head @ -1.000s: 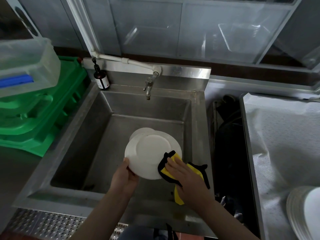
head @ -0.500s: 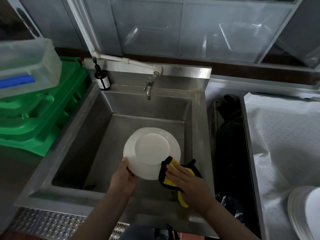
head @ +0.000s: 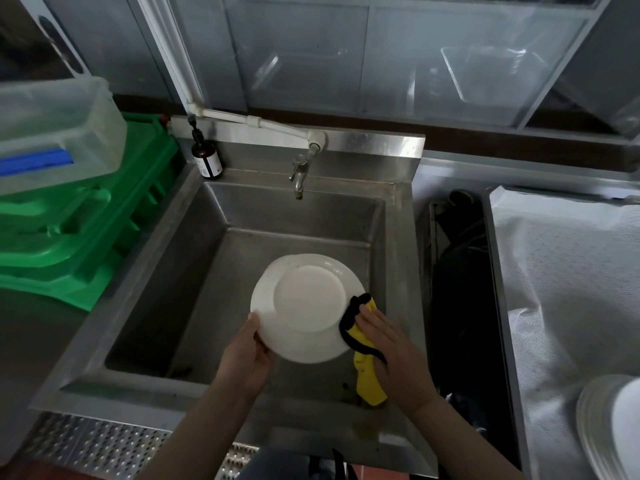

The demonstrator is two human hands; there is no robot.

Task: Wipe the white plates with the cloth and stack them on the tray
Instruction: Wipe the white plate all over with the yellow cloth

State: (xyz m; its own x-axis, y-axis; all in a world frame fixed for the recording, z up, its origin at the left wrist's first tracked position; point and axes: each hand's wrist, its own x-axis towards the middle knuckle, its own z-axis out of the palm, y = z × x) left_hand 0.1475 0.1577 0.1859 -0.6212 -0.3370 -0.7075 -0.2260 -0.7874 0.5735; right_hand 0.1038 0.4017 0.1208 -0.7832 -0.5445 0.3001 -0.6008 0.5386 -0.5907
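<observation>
A white plate [head: 306, 306] is held over the steel sink [head: 221, 258], its flat face turned up toward me. My left hand [head: 247, 358] grips its lower-left rim, thumb on top. My right hand [head: 394, 355] presses a yellow cloth with black trim [head: 362, 348] against the plate's right rim, and the cloth's tail hangs down below the hand. A stack of white plates [head: 609, 427] sits at the lower right on a white-lined tray [head: 568, 271].
A tap [head: 299, 173] juts over the sink's back wall, with a brown pump bottle [head: 206, 157] at the back-left corner. Green crates [head: 76, 230] and a clear tub [head: 52, 133] stand at the left. A dark gap [head: 457, 289] separates sink and tray.
The plate has turned so more of its rim shows at the far side. My right hand with the cloth has slid from the lower edge up along the right rim.
</observation>
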